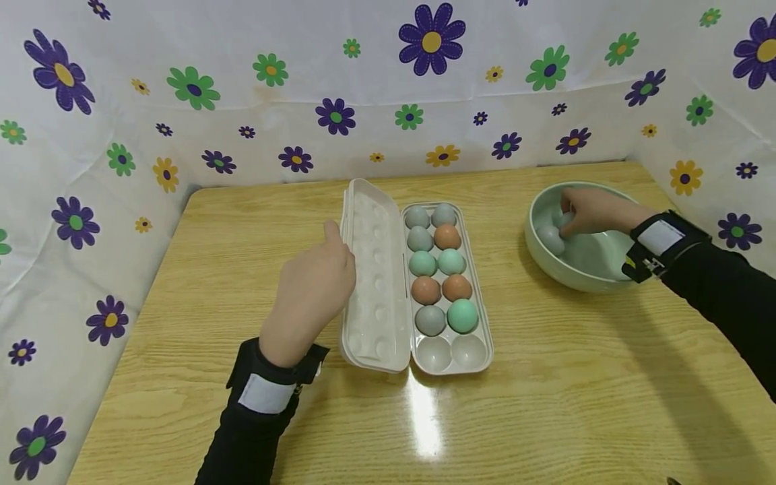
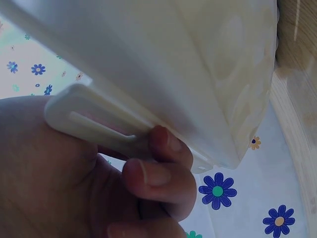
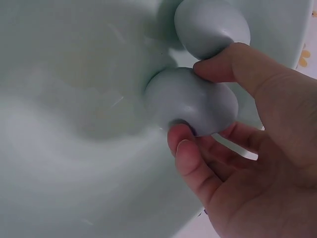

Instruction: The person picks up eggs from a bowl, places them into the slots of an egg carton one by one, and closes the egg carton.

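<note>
My left hand [image 1: 318,273] holds the raised lid [image 1: 378,283] of a white plastic egg carton at its outer edge. In the left wrist view, its fingers curl round the slotted edge strip [image 2: 99,119]. The carton's base [image 1: 479,353] holds grey, brown and green eggs, with the two nearest cups bare. Inside a pale green bowl [image 1: 585,276] at the right, my right hand [image 1: 597,207] pinches a grey egg [image 3: 193,101] between thumb and fingertips. A second grey egg [image 3: 213,27] lies against the bowl wall beside it.
The carton and bowl stand apart on a wooden table [image 1: 545,384]. Behind and at both sides hangs a white cloth [image 1: 364,74] printed with flowers. A small dark object [image 1: 673,481] shows at the bottom edge.
</note>
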A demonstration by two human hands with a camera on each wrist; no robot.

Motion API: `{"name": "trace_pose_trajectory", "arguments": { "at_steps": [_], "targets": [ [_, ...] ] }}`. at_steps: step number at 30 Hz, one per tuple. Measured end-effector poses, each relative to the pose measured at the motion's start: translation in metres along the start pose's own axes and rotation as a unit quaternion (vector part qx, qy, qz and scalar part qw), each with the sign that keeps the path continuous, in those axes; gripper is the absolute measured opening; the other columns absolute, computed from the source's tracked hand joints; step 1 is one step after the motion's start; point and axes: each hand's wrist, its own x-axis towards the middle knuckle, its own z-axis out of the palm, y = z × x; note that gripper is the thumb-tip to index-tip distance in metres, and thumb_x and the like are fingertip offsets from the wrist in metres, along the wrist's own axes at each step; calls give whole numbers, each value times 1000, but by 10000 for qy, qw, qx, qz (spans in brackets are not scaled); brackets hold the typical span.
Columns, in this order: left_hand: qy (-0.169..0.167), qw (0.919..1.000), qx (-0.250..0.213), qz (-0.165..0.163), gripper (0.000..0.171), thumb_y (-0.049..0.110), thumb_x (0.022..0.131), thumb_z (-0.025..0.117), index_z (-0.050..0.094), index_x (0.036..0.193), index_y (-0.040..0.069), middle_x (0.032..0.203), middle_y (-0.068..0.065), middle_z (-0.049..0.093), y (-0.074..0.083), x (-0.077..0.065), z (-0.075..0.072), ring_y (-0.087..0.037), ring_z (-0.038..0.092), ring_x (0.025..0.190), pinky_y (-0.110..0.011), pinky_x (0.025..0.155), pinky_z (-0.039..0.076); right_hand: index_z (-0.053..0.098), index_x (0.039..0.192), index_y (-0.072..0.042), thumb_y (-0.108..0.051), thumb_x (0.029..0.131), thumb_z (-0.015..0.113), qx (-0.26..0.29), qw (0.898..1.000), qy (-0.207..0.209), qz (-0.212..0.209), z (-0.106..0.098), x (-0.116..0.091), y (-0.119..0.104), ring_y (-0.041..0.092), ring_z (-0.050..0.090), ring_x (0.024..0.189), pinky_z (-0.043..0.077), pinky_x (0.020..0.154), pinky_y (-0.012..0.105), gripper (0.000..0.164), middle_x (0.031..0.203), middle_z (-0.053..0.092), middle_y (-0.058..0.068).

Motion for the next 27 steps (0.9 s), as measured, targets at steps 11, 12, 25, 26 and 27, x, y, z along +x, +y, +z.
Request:
{"name": "trace_pose_trajectory", "arguments": {
  "at_steps": [11, 12, 25, 26, 27],
  "targets": [
    [104, 9999, 84, 82, 45, 20, 97, 27, 29, 127, -14, 49, -3, 42, 1, 1, 3, -16, 40, 36, -28, 33, 28, 52, 110, -3, -26, 77, 68, -62, 9993, 240, 283, -14, -19, -21, 30, 47, 85, 45, 68, 42, 44, 103, 46, 20],
    [108, 9999, 89, 84, 45, 20, 97, 27, 30, 127, -14, 49, -3, 42, 1, 1, 3, -16, 40, 36, -28, 33, 28, 51, 111, -3, -26, 77, 67, -48, 9991, 275, 304, -16, -21, -26, 30, 47, 86, 45, 68, 42, 44, 104, 45, 20],
    [212, 9997, 84, 108, 44, 19, 97, 28, 31, 126, -14, 49, -2, 41, 1, 1, 1, -15, 40, 36, -27, 33, 27, 52, 109, -13, -24, 79, 62, 57, 9946, 994, -284, -21, -52, -121, 25, 51, 84, 49, 66, 38, 33, 105, 46, 11],
    [208, 9997, 82, 111, 44, 19, 97, 28, 30, 126, -15, 49, -2, 41, 1, 1, 1, -15, 40, 36, -27, 33, 27, 53, 108, -13, -24, 78, 63, 84, 9945, 972, -367, -19, -53, -130, 24, 51, 83, 49, 66, 37, 34, 106, 45, 10],
    [198, 9997, 72, 108, 45, 19, 97, 28, 30, 127, -15, 49, -2, 41, 1, 0, 1, -15, 40, 36, -27, 33, 27, 53, 108, -14, -24, 77, 64, 97, 9942, 970, -449, -17, -55, -138, 23, 51, 82, 49, 66, 36, 34, 105, 45, 9]
  ]
}}
